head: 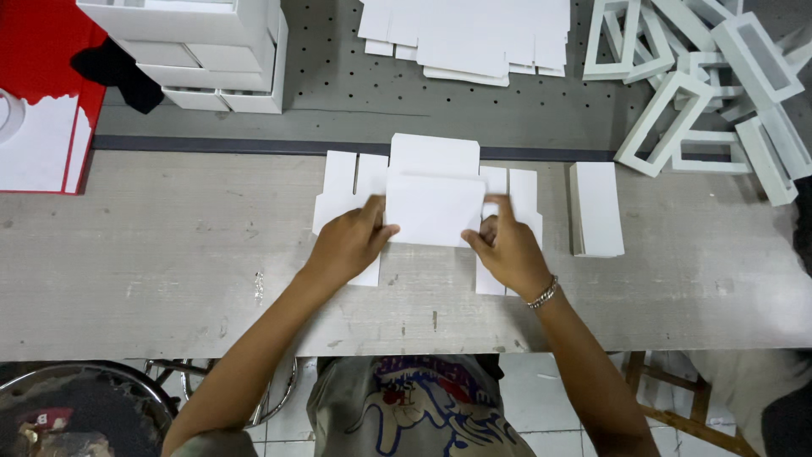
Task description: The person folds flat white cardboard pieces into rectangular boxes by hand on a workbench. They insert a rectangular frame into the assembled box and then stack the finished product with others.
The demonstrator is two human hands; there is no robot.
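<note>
A flat white die-cut cardboard box blank [433, 156] lies on the grey wooden table [169, 254] in front of me. Its near flap [433, 210] is folded up over the middle. My left hand [348, 244] pinches the left edge of that flap, and side tabs show beyond it. My right hand [506, 247], with a metal bracelet at the wrist, presses the flap's right edge, fingers stretched over the right tabs.
A stack of white cards [598, 209] lies right of the blank. Finished white window boxes [719, 85] are piled at the far right. More flat blanks [469, 38] and stacked white boxes [203, 51] sit on the grey pegboard behind. A red sheet [38, 51] is far left.
</note>
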